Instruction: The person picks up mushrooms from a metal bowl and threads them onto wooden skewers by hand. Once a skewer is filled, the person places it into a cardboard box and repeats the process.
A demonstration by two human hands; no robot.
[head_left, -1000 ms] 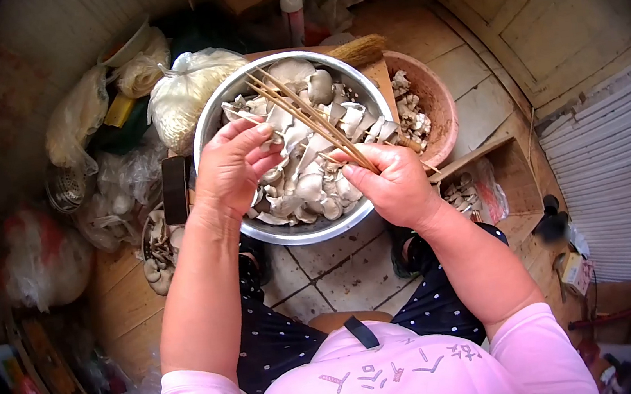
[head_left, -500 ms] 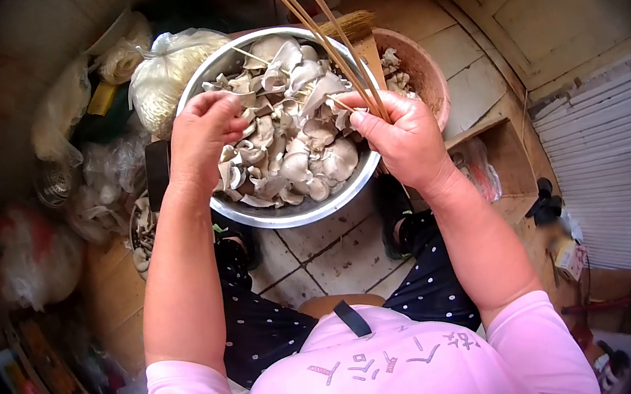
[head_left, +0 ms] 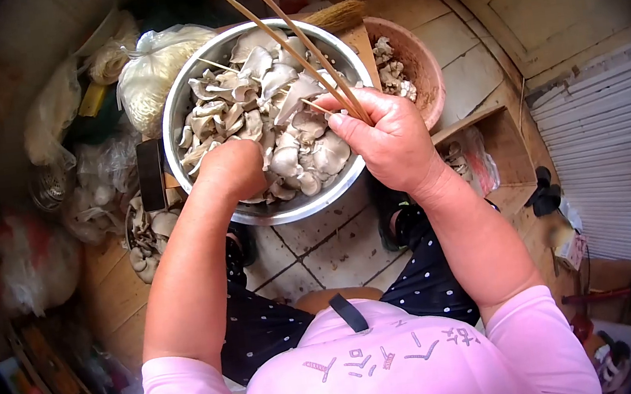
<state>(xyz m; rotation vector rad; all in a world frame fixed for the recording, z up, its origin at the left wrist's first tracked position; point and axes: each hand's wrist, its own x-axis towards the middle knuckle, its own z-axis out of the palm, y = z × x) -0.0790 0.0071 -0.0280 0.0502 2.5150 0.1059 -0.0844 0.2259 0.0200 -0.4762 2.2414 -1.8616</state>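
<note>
A large metal bowl point(head_left: 280, 217) is heaped with grey oyster mushrooms point(head_left: 285, 157), some with thin sticks poking out. My left hand point(head_left: 232, 169) is down on the mushrooms at the bowl's near left side, its fingers curled under and hidden, so any mushroom in them cannot be made out. Over the bowl's right edge, my right hand point(head_left: 379, 138) grips several thin wooden skewers point(head_left: 306, 52), which slant up and to the left. One short stick end shows between its thumb and index finger, close to the mushrooms.
A pink basin point(head_left: 427, 77) with mushroom pieces stands behind the bowl on the right, beside a straw brush point(head_left: 336, 15). At the left are a clear bag of pale strands point(head_left: 159, 78) and a container of mushrooms point(head_left: 150, 245). An open wooden box point(head_left: 494, 147) lies right.
My left hand has moved down from above the mushrooms onto them. The skewers in my right hand have swung left, and the bowl appears slightly further left.
</note>
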